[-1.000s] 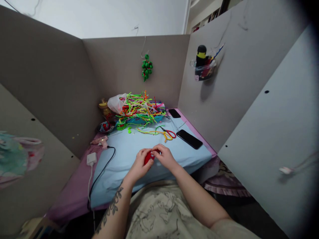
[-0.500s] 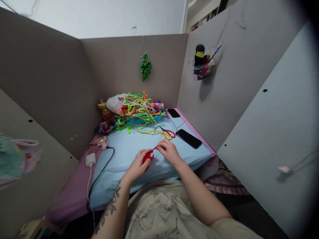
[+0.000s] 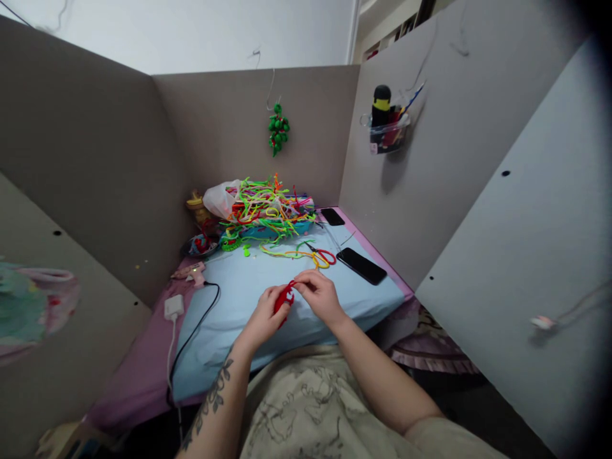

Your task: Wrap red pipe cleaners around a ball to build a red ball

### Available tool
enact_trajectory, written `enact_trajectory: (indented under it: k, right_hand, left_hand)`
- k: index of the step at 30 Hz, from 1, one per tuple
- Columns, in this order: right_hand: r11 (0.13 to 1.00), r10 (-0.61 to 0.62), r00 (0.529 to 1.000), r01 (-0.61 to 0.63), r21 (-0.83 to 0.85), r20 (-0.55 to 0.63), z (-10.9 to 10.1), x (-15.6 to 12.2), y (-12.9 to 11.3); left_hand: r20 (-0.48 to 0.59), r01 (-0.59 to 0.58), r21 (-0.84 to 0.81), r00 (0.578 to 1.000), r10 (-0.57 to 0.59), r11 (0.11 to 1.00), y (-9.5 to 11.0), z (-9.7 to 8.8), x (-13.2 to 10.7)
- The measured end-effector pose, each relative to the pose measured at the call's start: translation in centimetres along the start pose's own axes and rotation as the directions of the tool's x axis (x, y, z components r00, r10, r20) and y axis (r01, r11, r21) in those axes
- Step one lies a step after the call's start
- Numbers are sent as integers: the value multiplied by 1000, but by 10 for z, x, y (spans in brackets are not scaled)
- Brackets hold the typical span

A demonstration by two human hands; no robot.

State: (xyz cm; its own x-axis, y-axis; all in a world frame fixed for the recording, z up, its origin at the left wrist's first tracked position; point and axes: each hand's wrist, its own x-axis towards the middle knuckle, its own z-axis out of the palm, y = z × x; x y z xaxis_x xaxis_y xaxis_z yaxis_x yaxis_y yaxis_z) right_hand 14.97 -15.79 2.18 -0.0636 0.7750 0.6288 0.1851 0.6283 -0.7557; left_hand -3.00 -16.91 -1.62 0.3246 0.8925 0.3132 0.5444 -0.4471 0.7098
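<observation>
My left hand (image 3: 268, 310) is closed around a small red fuzzy piece (image 3: 284, 298), which looks like bent pipe cleaner; the fingers hide part of it. A thin red strand runs from its top to my right hand (image 3: 318, 293), whose thumb and fingertips pinch it. Both hands are close together over the light blue cloth (image 3: 239, 287). Beyond them lie scissors (image 3: 322, 257) with red and yellow handles, beside a few loose green and yellow pipe cleaners (image 3: 282, 253).
A heap of colourful pipe cleaners (image 3: 268, 204) fills a blue tray at the back. Phones (image 3: 362, 266) lie at the right. At the left are a pink glue gun (image 3: 194, 273), a white adapter (image 3: 174, 307) and cables. Grey panels (image 3: 258, 127) enclose the table.
My right hand has moved slightly left and closer to my left hand, bringing the red strand's end nearer the red piece. My left hand stays nearly where it was.
</observation>
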Motion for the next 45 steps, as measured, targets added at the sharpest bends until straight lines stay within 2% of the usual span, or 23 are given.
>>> enact_trajectory:
  k: [5,9,12,14,19,23,25,28,30,32,36,41,45]
  right_hand:
    - [971,194,980,-197,132,34,6,-2,7]
    - [870,383,915,-403,284,125,6,0,12]
    - [827,444,879,-476,300,174,6,1,13]
    - [827,453,873,-487,280,180,6,1,12]
    - [914,337,929,-361,183,151,9,-2,2]
    - [978,180,940,-203,52,288,3,-3,-7]
    - [996,90,928,-86,-27,363,-3,-1,-10]
    - [989,-63,870,119,-83,489,-9,1,-15]
    - [976,-134,840,204,-77,526,-8,0,-15]
    - [973,-138,855,211,-92,499,-3,-2,-13]
    - [979,-71,913,140,-147,401,7,-8,-6]
    - [982,-78,947,128,-141,310,13,-13,-5]
    - [982,-35,970,77,-170,239,18,-18,-8]
  left_hand:
    - [-33,-5,-20,999,4,1000,-2,0,-1]
    - [-33,-25,-38,999,24,999,-1,0,-1]
    - [-34,-69,-65,997,67,995,0,2,-1]
    - [-34,-96,-88,995,93,992,0,3,-1]
    - [-63,-121,-119,991,114,986,0,6,1]
    - [-105,-108,-181,990,90,977,0,6,0]
    - [-122,-89,-208,990,64,974,1,6,0]
    - [-179,-66,-209,983,29,976,0,6,1]
    - [-222,-54,-190,975,11,980,-2,6,2]
    - [-248,-48,-165,969,5,985,-4,8,3]
    - [-303,-28,-124,953,-11,992,-7,11,5]
    - [-342,12,-82,939,-40,997,-7,9,5]
    - [-355,-2,-63,935,-20,998,-2,6,4]
